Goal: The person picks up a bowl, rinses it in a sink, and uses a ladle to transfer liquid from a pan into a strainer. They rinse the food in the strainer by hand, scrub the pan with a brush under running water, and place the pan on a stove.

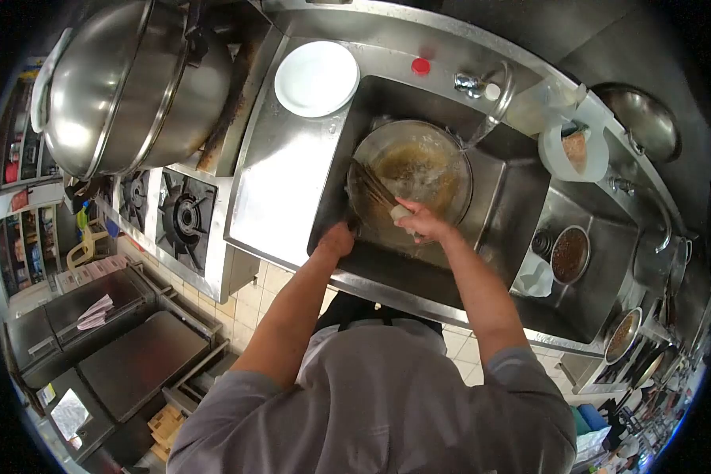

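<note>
A large round metal pan (458, 189) with cloudy brownish water sits in the left sink basin (505, 197). My right hand (420, 221) is closed round the pale handle of a bamboo brush (375, 188), whose bristles lie over the pan's left part. At the pan's lower left edge is my left hand (338, 239); its fingers are mostly hidden, so its grip cannot be made out. Water runs from the faucet (499, 110) into the pan's upper right side.
White plates (317, 79) rest on the steel counter to the left. A red cap (420, 66) lies behind the basin. On the right are a white container (574, 150) and a strainer bowl (570, 254). Stove burners (186, 220) and a large domed vessel (126, 87) stand far left.
</note>
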### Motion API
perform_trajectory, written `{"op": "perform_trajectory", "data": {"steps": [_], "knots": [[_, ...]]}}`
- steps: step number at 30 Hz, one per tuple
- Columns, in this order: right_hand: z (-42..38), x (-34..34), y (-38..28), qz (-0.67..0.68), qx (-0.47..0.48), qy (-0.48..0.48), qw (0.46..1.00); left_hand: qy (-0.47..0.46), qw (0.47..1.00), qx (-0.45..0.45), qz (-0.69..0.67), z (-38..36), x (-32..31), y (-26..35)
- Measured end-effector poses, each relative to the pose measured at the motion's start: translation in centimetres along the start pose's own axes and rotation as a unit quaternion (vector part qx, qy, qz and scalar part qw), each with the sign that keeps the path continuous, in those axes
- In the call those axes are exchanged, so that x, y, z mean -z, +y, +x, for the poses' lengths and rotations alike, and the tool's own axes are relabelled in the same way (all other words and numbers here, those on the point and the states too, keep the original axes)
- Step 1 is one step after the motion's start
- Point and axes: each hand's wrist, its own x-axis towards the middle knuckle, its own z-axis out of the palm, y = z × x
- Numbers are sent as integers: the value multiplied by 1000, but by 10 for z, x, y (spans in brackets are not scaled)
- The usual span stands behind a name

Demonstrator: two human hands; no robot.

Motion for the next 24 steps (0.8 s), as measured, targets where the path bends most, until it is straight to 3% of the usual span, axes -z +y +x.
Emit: {"op": "perform_trajectory", "data": {"steps": [2, 4, 6, 8, 11, 14, 16, 18, 21, 22, 24], "knots": [[-12, 15, 0, -16, 24, 11, 1000, 17, 999, -34, 3, 2, -1, -3], [27, 55, 70, -152, 210, 83, 962, 34, 998, -49, -1, 3, -2, -3], [-15, 83, 67, -203, 114, 191, 954, 49, 997, -58, -12, 10, -10, -8], [-54, 93, 51, -285, 54, 298, 909, 15, 999, -46, 3, 20, -25, -17], [-50, 115, 46, -374, 10, 329, 867, -37, 999, 10, -4, 12, -7, -2], [-46, 109, -21, -387, 92, 281, 873, -13, 1000, -27, -1, 27, -27, -19], [-26, 98, -71, -372, 114, 291, 874, -16, 1000, -13, 5, 7, -6, -2], [24, 96, -100, -444, 81, 273, 850, -14, 1000, 1, 10, -6, 7, 10], [2, 70, -136, -514, 55, 294, 804, -12, 1000, 10, 1, -5, 7, 8], [11, 68, -123, -514, 52, 293, 804, 17, 1000, -1, 24, 1, 0, 3], [29, 67, -85, -491, -65, 271, 826, 41, 998, -16, 42, 5, -7, -1]]}}
